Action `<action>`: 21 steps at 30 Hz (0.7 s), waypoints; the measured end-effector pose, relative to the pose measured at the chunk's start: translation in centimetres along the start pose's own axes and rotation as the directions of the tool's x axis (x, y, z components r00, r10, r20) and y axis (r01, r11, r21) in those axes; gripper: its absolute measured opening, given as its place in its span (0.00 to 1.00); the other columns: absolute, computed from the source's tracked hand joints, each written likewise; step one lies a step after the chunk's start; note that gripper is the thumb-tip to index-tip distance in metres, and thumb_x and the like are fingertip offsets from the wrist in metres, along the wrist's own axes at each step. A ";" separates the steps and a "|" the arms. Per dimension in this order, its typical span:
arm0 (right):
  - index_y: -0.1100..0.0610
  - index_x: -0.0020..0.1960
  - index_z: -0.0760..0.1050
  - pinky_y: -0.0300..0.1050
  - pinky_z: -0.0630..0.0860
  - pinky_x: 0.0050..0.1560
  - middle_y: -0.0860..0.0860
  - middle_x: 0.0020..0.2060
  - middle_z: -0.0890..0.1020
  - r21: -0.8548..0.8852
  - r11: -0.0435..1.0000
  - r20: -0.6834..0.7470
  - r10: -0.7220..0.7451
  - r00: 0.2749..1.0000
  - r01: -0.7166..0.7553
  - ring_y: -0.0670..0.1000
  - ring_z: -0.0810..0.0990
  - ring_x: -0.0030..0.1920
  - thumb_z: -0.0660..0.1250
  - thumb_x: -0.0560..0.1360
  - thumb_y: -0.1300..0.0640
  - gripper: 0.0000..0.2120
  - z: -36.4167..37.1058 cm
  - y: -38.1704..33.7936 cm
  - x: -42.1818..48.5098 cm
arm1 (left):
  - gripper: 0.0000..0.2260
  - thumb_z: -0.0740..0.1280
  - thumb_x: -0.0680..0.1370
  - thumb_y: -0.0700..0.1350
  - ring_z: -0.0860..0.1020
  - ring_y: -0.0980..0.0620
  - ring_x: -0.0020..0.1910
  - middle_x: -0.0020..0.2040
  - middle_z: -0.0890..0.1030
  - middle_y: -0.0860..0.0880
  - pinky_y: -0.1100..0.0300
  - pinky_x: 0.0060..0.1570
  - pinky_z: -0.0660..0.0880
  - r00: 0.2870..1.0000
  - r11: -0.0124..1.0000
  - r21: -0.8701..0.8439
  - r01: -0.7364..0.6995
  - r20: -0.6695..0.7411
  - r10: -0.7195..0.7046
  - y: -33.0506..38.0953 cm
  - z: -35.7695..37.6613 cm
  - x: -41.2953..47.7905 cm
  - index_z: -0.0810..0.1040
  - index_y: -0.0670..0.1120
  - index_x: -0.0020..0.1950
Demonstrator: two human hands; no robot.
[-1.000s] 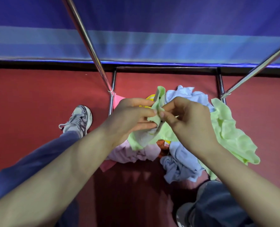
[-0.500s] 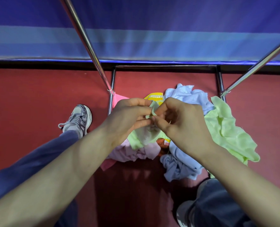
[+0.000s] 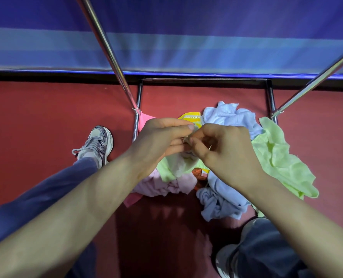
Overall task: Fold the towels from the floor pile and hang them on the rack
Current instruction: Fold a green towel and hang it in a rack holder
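Note:
My left hand (image 3: 162, 139) and my right hand (image 3: 224, 151) meet above the floor pile, both pinching an edge of a light green towel (image 3: 174, 167) that hangs bunched below them. The pile on the red floor holds a pale blue towel (image 3: 228, 115), a second light green towel (image 3: 281, 157), a pink one (image 3: 162, 185), another pale blue one (image 3: 220, 199) and a bit of yellow cloth (image 3: 190, 116). The rack's metal poles (image 3: 106, 51) rise on the left and right (image 3: 315, 81).
The rack's base frame (image 3: 202, 79) lies on the red floor around the pile. My left shoe (image 3: 96, 142) stands left of the frame, my right shoe (image 3: 224, 259) near the bottom. A blue striped wall (image 3: 186, 37) runs behind.
The green towel's raised edge has been gathered down between my fingertips. Both hands have closed in tighter together and the yellow cloth behind is now uncovered.

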State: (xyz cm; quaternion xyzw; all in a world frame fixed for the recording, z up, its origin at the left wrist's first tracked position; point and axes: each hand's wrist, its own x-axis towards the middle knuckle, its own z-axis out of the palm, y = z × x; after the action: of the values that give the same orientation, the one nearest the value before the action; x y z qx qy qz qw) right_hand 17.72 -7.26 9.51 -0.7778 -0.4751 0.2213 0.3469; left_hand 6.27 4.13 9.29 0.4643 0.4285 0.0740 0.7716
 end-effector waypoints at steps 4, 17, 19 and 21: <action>0.52 0.40 0.84 0.45 0.79 0.40 0.49 0.32 0.84 0.183 0.967 0.151 0.154 0.976 -0.180 0.49 0.83 0.34 0.61 0.68 0.58 0.12 -1.3 -0.1 0.5 | 0.10 0.69 0.78 0.33 0.85 0.50 0.46 0.49 0.86 0.42 0.60 0.45 0.81 0.998 0.994 0.102 -0.038 0.053 0.033 -0.3 -0.7 0.3 0.81 0.38 0.59; 0.50 0.51 0.77 0.54 0.77 0.52 0.50 0.44 0.82 -0.034 0.990 0.398 0.137 0.907 -0.135 0.52 0.80 0.48 0.73 0.71 0.58 0.11 -2.8 1.1 1.5 | 0.12 0.64 0.70 0.38 0.78 0.51 0.40 0.44 0.82 0.36 0.64 0.41 0.74 0.948 0.872 0.415 -0.260 0.283 0.148 0.8 -0.4 -0.2 0.82 0.46 0.50; 0.52 0.42 0.78 0.43 0.74 0.45 0.51 0.36 0.81 -0.087 0.992 0.317 0.118 0.941 -0.095 0.48 0.78 0.40 0.74 0.73 0.54 0.05 -3.0 1.1 1.5 | 0.11 0.63 0.69 0.39 0.75 0.52 0.38 0.41 0.79 0.40 0.63 0.38 0.72 0.950 0.843 0.451 -0.293 0.237 0.203 0.8 -0.6 0.1 0.79 0.46 0.49; 0.55 0.40 0.78 0.36 0.68 0.38 0.52 0.33 0.80 -0.091 0.993 0.245 0.088 0.965 -0.068 0.46 0.75 0.37 0.73 0.75 0.54 0.08 -3.4 1.1 1.6 | 0.11 0.61 0.70 0.39 0.72 0.51 0.35 0.40 0.77 0.46 0.58 0.37 0.69 0.941 0.782 0.525 -0.337 0.210 0.265 0.7 -0.8 0.3 0.76 0.47 0.51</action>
State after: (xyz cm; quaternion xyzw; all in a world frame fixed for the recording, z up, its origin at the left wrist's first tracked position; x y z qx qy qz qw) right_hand 21.34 -7.27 10.91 -0.7756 -0.4925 0.3108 0.2433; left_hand 6.06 5.24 9.48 0.7335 0.3024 0.0399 0.6074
